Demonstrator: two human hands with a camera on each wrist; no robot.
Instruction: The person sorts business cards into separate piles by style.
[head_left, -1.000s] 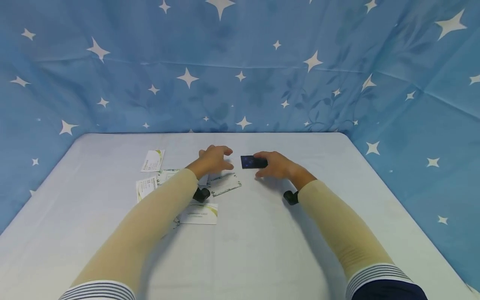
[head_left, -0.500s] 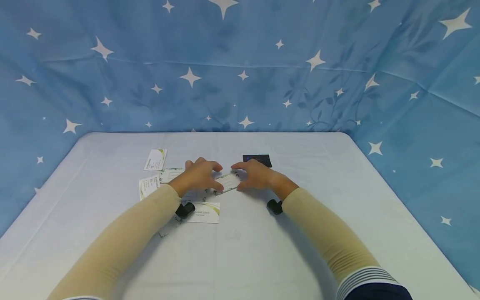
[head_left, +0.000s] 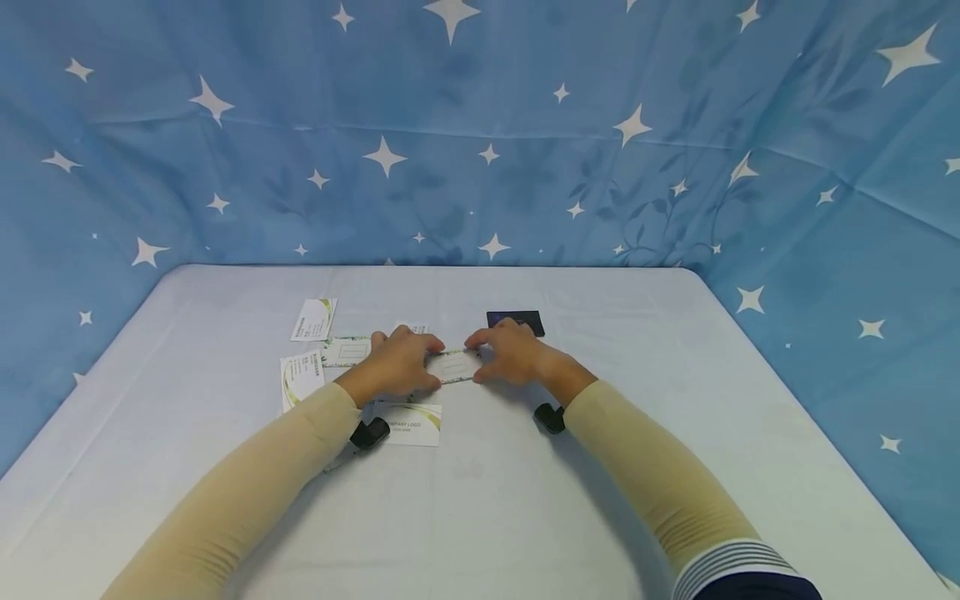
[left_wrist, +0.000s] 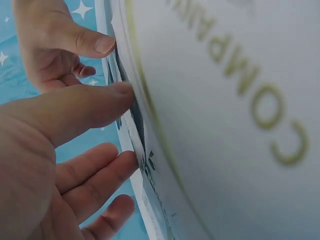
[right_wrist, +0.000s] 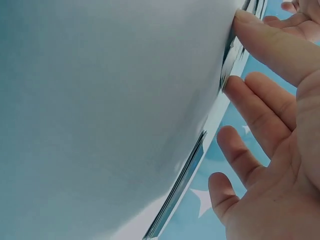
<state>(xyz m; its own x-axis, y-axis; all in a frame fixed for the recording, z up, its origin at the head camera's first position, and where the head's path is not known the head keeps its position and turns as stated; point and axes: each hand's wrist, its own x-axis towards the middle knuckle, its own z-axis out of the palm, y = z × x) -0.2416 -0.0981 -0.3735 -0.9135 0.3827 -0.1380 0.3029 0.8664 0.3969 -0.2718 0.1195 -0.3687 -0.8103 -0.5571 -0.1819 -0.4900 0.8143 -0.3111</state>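
Observation:
In the head view a white card with a leafy border (head_left: 454, 367) lies mid-table between my two hands. My left hand (head_left: 395, 364) grips its left end, thumb at the near edge and a finger at the far edge. On the right end, my right hand (head_left: 513, 354) does the same. The right wrist view shows several layers edge-on between thumb (right_wrist: 270, 42) and index finger, so it looks like a small stack. Close to the left wrist camera, a blurred white card lettered COMPANY (left_wrist: 245, 80) lies nearest. Just behind my right hand is a black card (head_left: 525, 319).
White cards with green-gold corners (head_left: 314, 320) lie to the left, one (head_left: 302, 377) nearer. A leafy-bordered card (head_left: 347, 352) sits partly behind my left hand. The COMPANY LOGO card (head_left: 411, 425) lies in front. A starry blue curtain (head_left: 480, 192) hangs behind the white table (head_left: 495, 517).
My right hand has left the black card and come left to the leafy-bordered card. My left hand has moved nearer me. Between them, that card has turned from slanted to nearly straight.

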